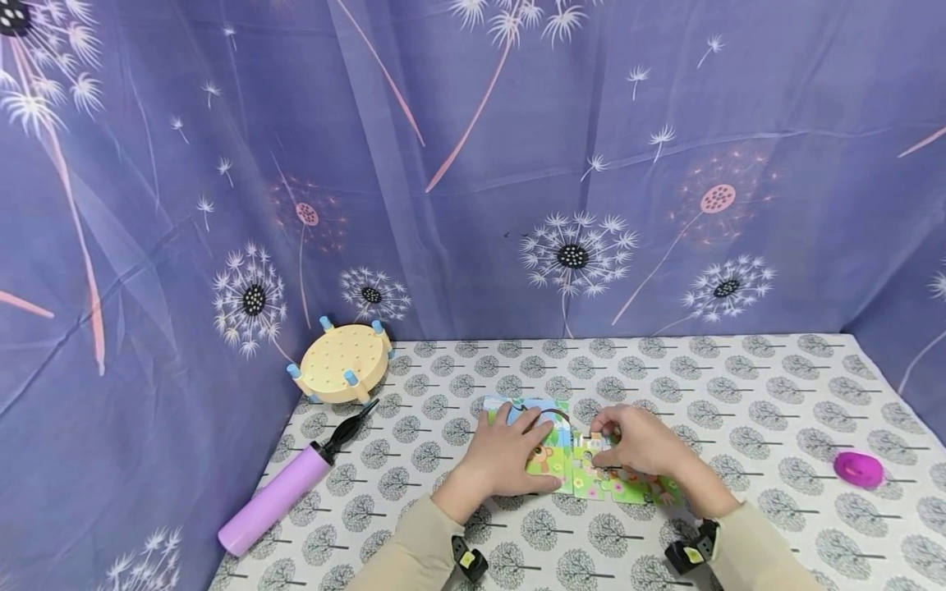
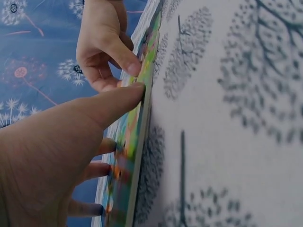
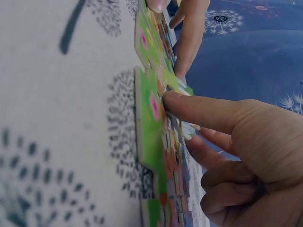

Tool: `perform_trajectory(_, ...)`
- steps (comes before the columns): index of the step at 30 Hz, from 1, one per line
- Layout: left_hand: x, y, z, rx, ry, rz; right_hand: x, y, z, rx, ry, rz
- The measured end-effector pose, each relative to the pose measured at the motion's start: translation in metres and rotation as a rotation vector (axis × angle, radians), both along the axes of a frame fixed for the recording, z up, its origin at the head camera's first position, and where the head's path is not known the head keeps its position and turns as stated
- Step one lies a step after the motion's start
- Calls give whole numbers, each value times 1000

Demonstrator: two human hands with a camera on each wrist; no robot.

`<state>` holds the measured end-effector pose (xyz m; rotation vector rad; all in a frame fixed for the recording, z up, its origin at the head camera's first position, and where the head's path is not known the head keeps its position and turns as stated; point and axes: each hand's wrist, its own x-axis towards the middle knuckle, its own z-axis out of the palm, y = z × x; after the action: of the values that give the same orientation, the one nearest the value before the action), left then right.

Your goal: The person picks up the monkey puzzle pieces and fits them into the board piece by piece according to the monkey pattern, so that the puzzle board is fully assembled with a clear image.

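Under the left hand (image 1: 502, 460), which I watch from far away, lies the left part of a bright puzzle (image 1: 563, 460). Those fingers are spread apart and press down on it, with the thumb near its edge on the person's side. Just to the right of that thumb is the other part of the puzzle, green with pink flowers and little joined bits. The right hand (image 1: 643, 443) is over it. I see its thumb and finger pinching a puzzle piece (image 3: 188, 130), with the other fingers curled in.

Behind the fingers, each wrist wears a black band, and above the bands come tan sleeves (image 1: 761, 546).

Well to the right of the right fingers I see a small pink dish (image 1: 878, 473). I cannot tell what is in it. Well to the left of the left fingers, and farther back, is a round yellow stand (image 1: 343, 361) with small holes in its top and blue-tipped pegs round its rim. Nearer than the stand, a purple tube (image 1: 277, 501) with a black end lies at a slant.

All around the fingers, the table wears a white cloth (image 1: 776, 455) with gray trees. Beyond them, and off to both sides, hang blue-purple curtains (image 1: 473, 271) with white and pink dandelions.
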<state>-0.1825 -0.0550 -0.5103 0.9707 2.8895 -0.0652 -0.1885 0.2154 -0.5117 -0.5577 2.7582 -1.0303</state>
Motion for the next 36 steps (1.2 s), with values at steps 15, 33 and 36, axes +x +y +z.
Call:
perform_trajectory(15,-5,-42,-7,63,-41,50,14,9,-2,-85,87,31)
perform_trajectory(33,-5,-83,-5,135,-85,56,22,16,-3,-39,87,52)
perform_trajectory(36,-5,-83,-5,141,-94,59,21,16,-1,-72,78,55)
